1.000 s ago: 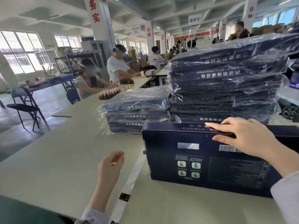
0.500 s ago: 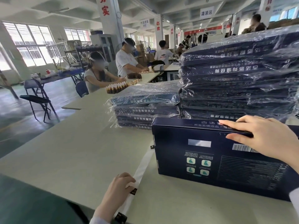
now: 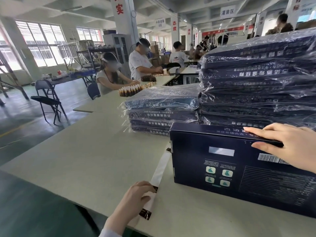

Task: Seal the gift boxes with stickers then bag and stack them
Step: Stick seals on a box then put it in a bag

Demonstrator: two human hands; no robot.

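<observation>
Box (image 3: pixel 222 168): navy, standing on long edge. Sticker strip (image 3: pixel 160 168): white, flat, left of box. Bagged stacks (image 3: pixel 256 86): two, behind.

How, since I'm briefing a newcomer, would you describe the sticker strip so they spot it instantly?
On the pale table, look left of the unbagged blue box standing on edge. The sticker strip lies there, its near end under the left hand: the only white ribbon, dotted with dark stickers.
</observation>
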